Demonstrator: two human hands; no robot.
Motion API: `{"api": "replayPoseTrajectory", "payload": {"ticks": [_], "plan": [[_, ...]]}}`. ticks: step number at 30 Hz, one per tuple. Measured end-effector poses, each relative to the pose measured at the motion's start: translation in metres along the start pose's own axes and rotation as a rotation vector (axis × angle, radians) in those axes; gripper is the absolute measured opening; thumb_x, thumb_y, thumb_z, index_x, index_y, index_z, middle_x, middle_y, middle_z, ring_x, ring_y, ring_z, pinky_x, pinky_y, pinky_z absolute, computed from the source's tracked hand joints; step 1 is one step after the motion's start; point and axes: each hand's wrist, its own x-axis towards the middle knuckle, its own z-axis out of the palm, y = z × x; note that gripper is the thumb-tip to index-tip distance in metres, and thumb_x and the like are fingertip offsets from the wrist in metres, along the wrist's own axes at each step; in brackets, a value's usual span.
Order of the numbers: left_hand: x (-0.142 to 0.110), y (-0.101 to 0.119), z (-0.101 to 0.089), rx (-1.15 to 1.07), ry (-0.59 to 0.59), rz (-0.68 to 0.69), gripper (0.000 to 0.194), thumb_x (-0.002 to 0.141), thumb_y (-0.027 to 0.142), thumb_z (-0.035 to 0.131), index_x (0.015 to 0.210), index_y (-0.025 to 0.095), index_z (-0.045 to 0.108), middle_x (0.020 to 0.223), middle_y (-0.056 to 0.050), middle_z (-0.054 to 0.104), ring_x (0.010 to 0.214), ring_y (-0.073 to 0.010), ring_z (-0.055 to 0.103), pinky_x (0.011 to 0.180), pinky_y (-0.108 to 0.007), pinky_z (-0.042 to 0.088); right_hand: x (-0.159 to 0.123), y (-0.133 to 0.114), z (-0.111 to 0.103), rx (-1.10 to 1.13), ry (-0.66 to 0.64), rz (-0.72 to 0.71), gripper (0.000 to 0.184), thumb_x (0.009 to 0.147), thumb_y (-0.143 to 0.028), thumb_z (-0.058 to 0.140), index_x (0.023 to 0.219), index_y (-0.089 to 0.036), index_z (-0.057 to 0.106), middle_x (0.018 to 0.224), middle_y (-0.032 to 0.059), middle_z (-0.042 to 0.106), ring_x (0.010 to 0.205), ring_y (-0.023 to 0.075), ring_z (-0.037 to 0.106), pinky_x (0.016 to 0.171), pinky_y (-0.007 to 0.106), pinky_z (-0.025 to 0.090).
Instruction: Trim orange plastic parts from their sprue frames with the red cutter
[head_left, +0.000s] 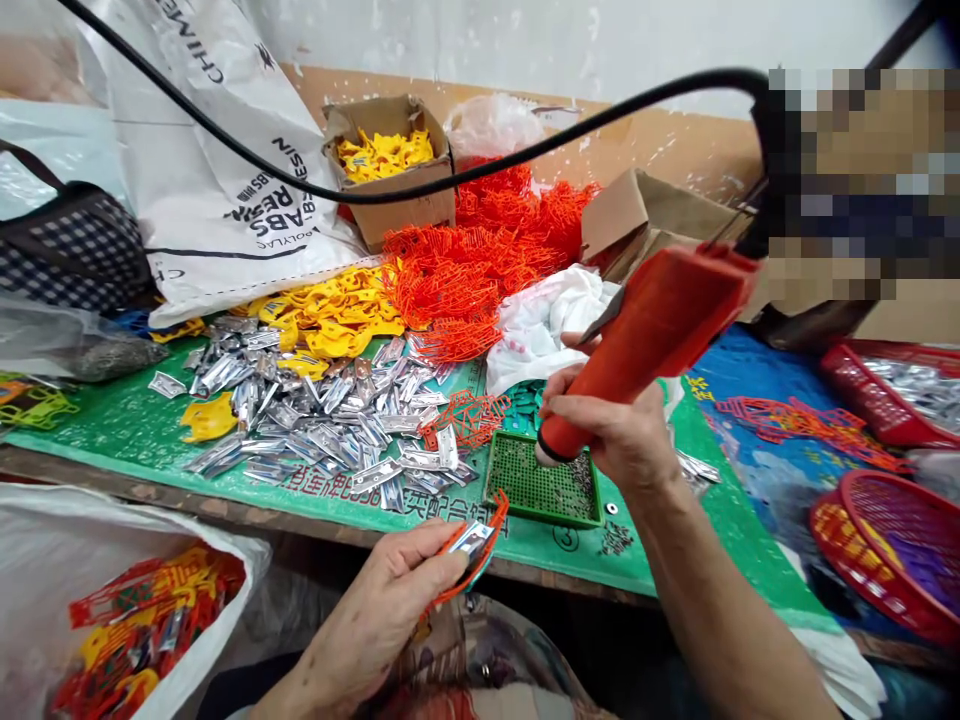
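Head view: the left hand (390,600) at lower centre pinches an orange clip (474,548); the right hand (611,435) grips an orange tool (645,335) over a green tray (541,490).

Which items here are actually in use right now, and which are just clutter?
In use:
left hand holding an orange frame with metal plate
right hand gripping the orange power screwdriver
green screw tray
pile of metal plates

Lying about:
checked bag
white resin sack
white cloth
red baskets
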Motion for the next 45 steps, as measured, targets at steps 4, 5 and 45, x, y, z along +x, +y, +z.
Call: {"api": "replayPoseTrajectory", "payload": {"ticks": [4, 5, 45], "plan": [[-0.001, 0.002, 0.003, -0.01, -0.002, -0.023, 0.027, 0.086, 0.04, 0.064, 0.093, 0.018, 0.078, 0.091, -0.004, 0.069, 0.088, -0.0212, 0.056, 0.079, -0.03, 0.04, -0.008, 0.018, 0.005, 0.016, 0.082, -0.053, 0.019, 0.059, -0.021, 0.081, 0.073, -0.017, 0.068, 0.066, -0.0019, 0.065, 0.056, 0.0148, 0.059, 0.058, 0.034, 0.048], [-0.001, 0.002, 0.003, -0.016, -0.007, -0.031, 0.028, 0.085, 0.041, 0.064, 0.095, 0.018, 0.078, 0.089, -0.004, 0.069, 0.087, -0.0211, 0.056, 0.078, -0.03, 0.041, -0.008, 0.021, 0.005, 0.019, 0.091, -0.064, 0.016, 0.06, -0.021, 0.08, 0.07, -0.017, 0.068, 0.067, -0.0015, 0.065, 0.057, 0.0148, 0.059, 0.058, 0.034, 0.048], [0.001, 0.006, 0.013, -0.143, -0.011, -0.065, 0.022, 0.079, 0.032, 0.068, 0.092, 0.017, 0.078, 0.085, -0.003, 0.072, 0.079, -0.0184, 0.056, 0.074, -0.028, 0.037, -0.012, 0.02, 0.009, 0.076, 0.145, -0.091, 0.013, 0.059, -0.016, 0.077, 0.064, -0.018, 0.066, 0.063, -0.0012, 0.063, 0.055, 0.0145, 0.056, 0.057, 0.033, 0.048]]}}
